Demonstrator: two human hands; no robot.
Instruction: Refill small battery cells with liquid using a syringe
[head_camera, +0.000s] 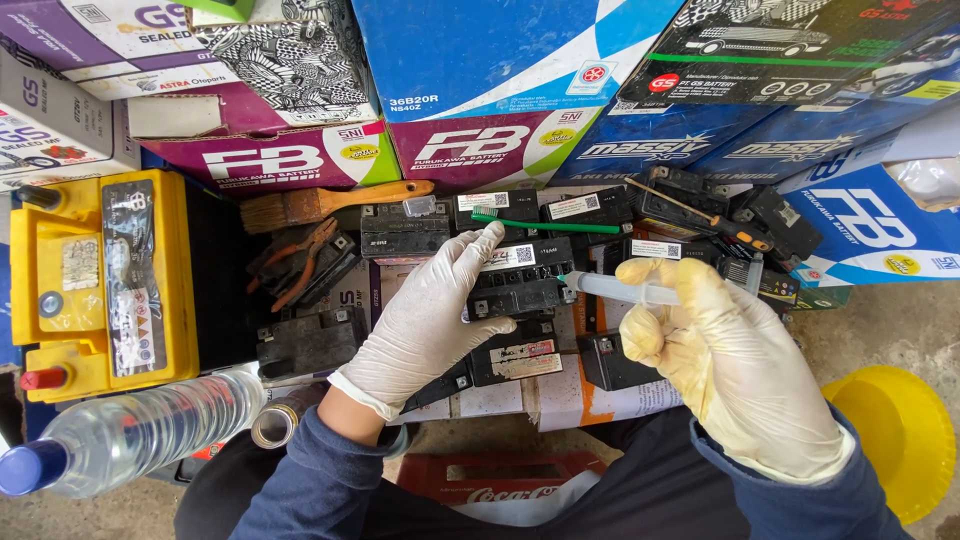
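Resting its gloved palm on the top of a small black battery, the left hand lies spread and flat, fingers reaching over the battery's far edge, gripping nothing; the right hand, also in a pale glove, is curled closed around a clear syringe, whose tip points left and meets the battery's right end; the battery sits among other small black batteries laid on cardboard in front of the person; a green toothbrush lies just behind it, and a screwdriver rests across the batteries to the right; a wooden-handled paintbrush and orange-handled pliers lie to the left; a large yellow battery stands further left, with a clear plastic bottle lying near the left elbow; a yellow funnel-like bowl sits at the right; stacked battery cartons fill the back.
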